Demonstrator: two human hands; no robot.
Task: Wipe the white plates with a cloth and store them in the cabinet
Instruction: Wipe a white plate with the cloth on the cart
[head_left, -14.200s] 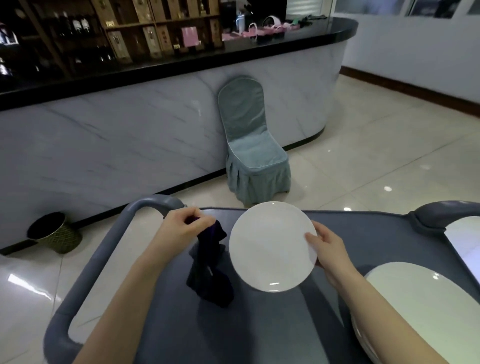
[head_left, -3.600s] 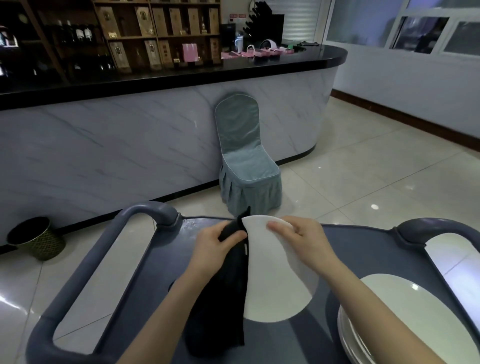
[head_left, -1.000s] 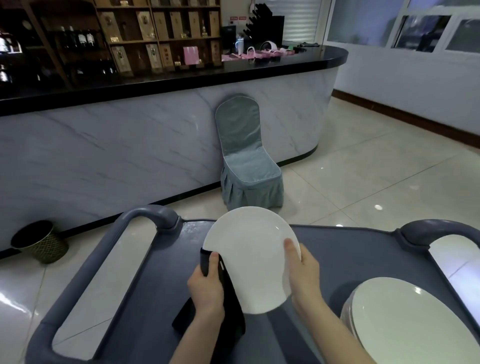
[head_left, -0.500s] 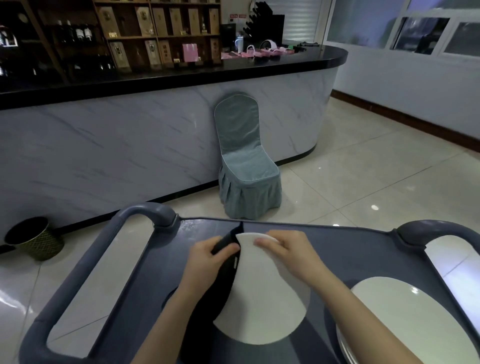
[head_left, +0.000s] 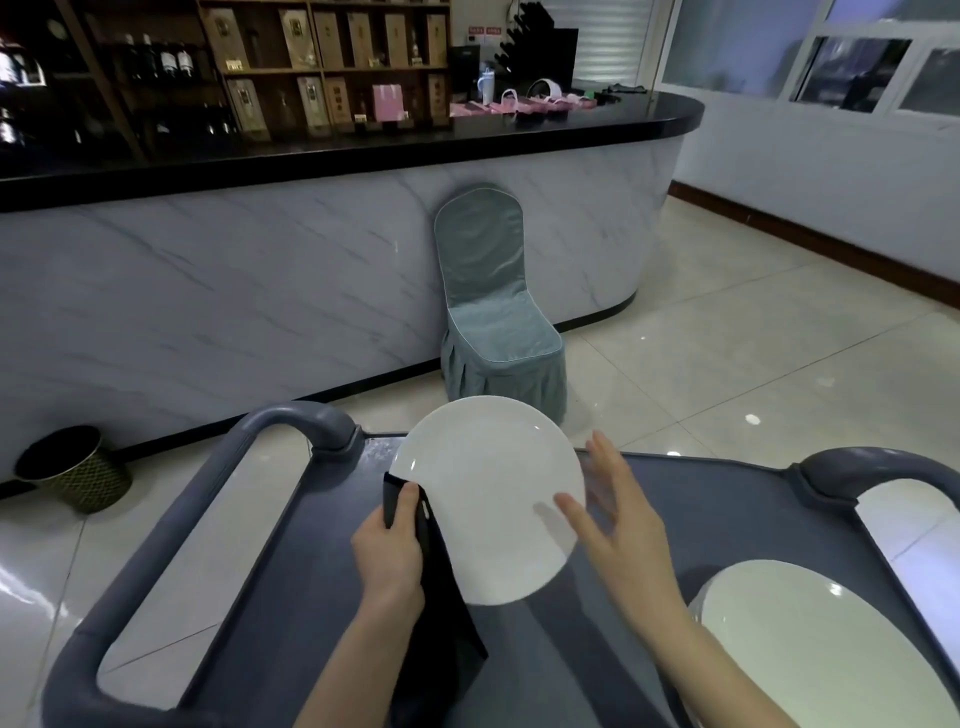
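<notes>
the left hand (head_left: 387, 551) pinches the dark cloth (head_left: 441, 623) onto the left edge of the white plate (head_left: 488, 493), tilted above the grey cart (head_left: 727, 499) — the right hand (head_left: 618, 525) is spread at its right edge, thumb maybe touching.

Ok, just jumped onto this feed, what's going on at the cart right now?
A person is wiping a white plate, held tilted up over the grey cart. The left hand grips a dark cloth against the plate's left edge. The right hand is open, fingers spread at its right edge. A stack of white plates sits on the cart to the right. No cabinet is in view.
</notes>
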